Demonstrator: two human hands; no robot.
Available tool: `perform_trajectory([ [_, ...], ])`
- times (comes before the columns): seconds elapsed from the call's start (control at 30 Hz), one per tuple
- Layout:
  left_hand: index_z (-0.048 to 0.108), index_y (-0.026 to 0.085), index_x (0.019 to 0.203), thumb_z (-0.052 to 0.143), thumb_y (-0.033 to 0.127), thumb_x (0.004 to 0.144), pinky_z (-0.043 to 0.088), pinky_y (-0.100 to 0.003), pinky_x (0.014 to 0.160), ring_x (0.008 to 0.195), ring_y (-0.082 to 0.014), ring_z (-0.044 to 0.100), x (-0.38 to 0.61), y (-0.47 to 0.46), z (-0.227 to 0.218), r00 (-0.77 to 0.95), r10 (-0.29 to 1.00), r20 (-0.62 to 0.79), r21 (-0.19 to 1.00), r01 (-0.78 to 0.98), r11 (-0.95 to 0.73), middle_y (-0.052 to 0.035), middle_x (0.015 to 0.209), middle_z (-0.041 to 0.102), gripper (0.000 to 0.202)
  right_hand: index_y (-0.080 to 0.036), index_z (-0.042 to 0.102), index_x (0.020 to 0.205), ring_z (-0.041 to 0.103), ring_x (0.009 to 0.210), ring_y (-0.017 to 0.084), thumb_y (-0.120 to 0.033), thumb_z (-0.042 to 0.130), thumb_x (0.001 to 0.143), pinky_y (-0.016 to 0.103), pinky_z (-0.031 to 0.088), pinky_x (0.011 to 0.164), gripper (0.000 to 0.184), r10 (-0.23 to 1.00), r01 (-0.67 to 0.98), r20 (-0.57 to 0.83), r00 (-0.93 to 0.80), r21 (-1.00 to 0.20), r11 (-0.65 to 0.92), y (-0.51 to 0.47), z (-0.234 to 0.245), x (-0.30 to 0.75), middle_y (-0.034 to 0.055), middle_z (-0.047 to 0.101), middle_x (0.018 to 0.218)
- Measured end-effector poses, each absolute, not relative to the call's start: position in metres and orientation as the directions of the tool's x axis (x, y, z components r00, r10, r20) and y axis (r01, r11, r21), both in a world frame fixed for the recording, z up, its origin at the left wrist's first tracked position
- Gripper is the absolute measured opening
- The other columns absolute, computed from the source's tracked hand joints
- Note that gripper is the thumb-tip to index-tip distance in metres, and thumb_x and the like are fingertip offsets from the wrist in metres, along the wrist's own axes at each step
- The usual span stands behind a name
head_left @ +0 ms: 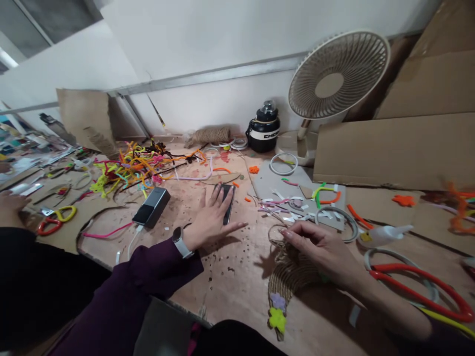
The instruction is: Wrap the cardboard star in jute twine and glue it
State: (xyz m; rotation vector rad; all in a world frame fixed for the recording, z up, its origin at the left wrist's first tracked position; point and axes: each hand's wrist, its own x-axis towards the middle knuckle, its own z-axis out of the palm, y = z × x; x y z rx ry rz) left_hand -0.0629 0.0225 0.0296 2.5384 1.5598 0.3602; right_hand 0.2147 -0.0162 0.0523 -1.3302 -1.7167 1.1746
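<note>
My left hand (210, 217), with a watch on its wrist, lies flat with spread fingers over a dark phone (231, 203) on the table. The phone is partly covered by the fingers. My right hand (319, 247) is closed in a pinch at the looped jute twine (275, 235) atop a curved jute piece (280, 279). A lilac flower (278, 300) and a yellow-green flower (276, 320) sit at the lower end of that piece. The rest of it is partly hidden beneath my right hand.
A power bank (151, 207) with a white cable lies left, near scissors (57, 220) and tangled pipe cleaners (137, 165). Another person's hand (11, 205) is at far left. A glue bottle (382, 236) and rings lie right. A bottle (263, 129) and fan (339, 74) stand behind.
</note>
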Motion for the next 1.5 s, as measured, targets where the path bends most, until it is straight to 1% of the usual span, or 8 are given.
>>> perform_trajectory([
  [0.1, 0.022, 0.012, 0.158, 0.048, 0.077, 0.087, -0.016, -0.059, 0.119, 0.154, -0.0373, -0.003, -0.053, 0.015, 0.055, 0.377, 0.871, 0.316, 0.375, 0.793, -0.480, -0.0184, 0.166, 0.011, 0.099, -0.020, 0.064, 0.069, 0.052, 0.060, 0.015, -0.067, 0.064, 0.081, 0.027, 0.042, 0.055, 0.048, 0.969, 0.339, -0.030, -0.246, -0.939, 0.057, -0.014, 0.050, 0.220, 0.0016, 0.059, 0.063],
  [0.17, 0.025, 0.013, 0.157, 0.045, 0.068, 0.093, -0.004, -0.053, 0.124, 0.154, -0.0342, 0.003, -0.040, 0.007, 0.068, 0.412, 0.834, 0.366, 0.574, 0.606, -0.551, -0.0165, 0.165, 0.017, 0.087, -0.020, 0.065, 0.071, 0.053, 0.060, 0.015, -0.066, 0.065, 0.081, 0.027, 0.043, 0.056, 0.047, 0.974, 0.304, -0.032, -0.225, -0.952, 0.038, -0.012, 0.049, 0.224, 0.0013, 0.060, 0.064],
  [0.27, 0.040, 0.017, 0.150, 0.048, 0.060, 0.096, 0.030, -0.045, 0.119, 0.146, -0.0308, 0.035, -0.014, -0.005, 0.072, 0.525, 0.842, 0.125, 0.902, 0.294, -0.317, -0.0158, 0.158, 0.037, 0.069, -0.019, 0.064, 0.071, 0.052, 0.060, 0.014, -0.066, 0.067, 0.079, 0.027, 0.042, 0.056, 0.048, 0.986, 0.271, -0.038, -0.160, -0.962, 0.007, -0.010, 0.051, 0.226, 0.0005, 0.058, 0.063],
  [0.33, 0.055, 0.016, 0.136, 0.054, 0.060, 0.094, 0.044, -0.042, 0.106, 0.129, -0.0300, 0.053, 0.003, -0.011, 0.065, 0.602, 0.796, -0.053, 0.977, 0.197, -0.084, -0.0162, 0.140, 0.056, 0.061, -0.019, 0.063, 0.071, 0.050, 0.060, 0.014, -0.066, 0.068, 0.078, 0.027, 0.041, 0.055, 0.048, 0.993, 0.245, -0.035, -0.114, -0.969, -0.006, -0.010, 0.052, 0.225, -0.0001, 0.057, 0.064],
  [0.57, 0.060, 0.015, 0.103, 0.072, 0.070, 0.074, 0.053, -0.028, 0.073, 0.084, -0.0176, 0.067, 0.037, -0.010, 0.036, 0.677, 0.678, -0.286, 0.912, -0.025, 0.410, -0.0077, 0.093, 0.068, 0.064, -0.019, 0.061, 0.074, 0.050, 0.064, 0.014, -0.062, 0.064, 0.083, 0.027, 0.043, 0.060, 0.044, 0.993, 0.222, 0.033, -0.113, -0.973, 0.057, -0.010, 0.048, 0.223, -0.0009, 0.056, 0.068],
  [0.77, 0.059, 0.015, 0.087, 0.071, 0.072, 0.074, 0.055, -0.028, 0.068, 0.086, -0.0226, 0.072, 0.041, -0.013, 0.037, 0.692, 0.672, -0.264, 0.919, -0.032, 0.394, -0.0100, 0.092, 0.072, 0.060, -0.022, 0.048, 0.062, 0.045, 0.060, 0.015, -0.076, 0.040, 0.089, 0.029, 0.037, 0.057, 0.061, 0.986, 0.379, 0.111, -0.128, -0.913, 0.152, -0.005, 0.056, 0.228, -0.0001, 0.049, 0.061],
  [1.13, 0.058, 0.017, 0.077, 0.060, 0.077, 0.079, 0.055, -0.029, 0.066, 0.074, -0.0197, 0.069, 0.037, -0.018, 0.038, 0.666, 0.704, -0.246, 0.969, 0.148, 0.199, -0.0076, 0.078, 0.070, 0.060, -0.023, 0.029, 0.057, 0.026, 0.053, 0.010, -0.072, 0.044, 0.089, 0.026, 0.021, 0.049, 0.060, 0.956, 0.379, -0.009, -0.293, -0.919, 0.107, -0.007, 0.048, 0.228, -0.0042, 0.027, 0.057],
  [1.5, 0.060, 0.013, 0.086, 0.072, 0.067, 0.077, 0.056, -0.026, 0.068, 0.084, -0.0201, 0.074, 0.035, -0.012, 0.039, 0.758, 0.569, -0.317, 0.895, 0.040, 0.445, -0.0142, 0.094, 0.076, 0.056, -0.023, 0.033, 0.052, 0.024, 0.045, 0.008, -0.084, 0.035, 0.085, 0.026, 0.020, 0.044, 0.069, 0.916, 0.343, -0.091, -0.391, -0.938, 0.054, 0.002, 0.050, 0.239, -0.0062, 0.030, 0.046],
])
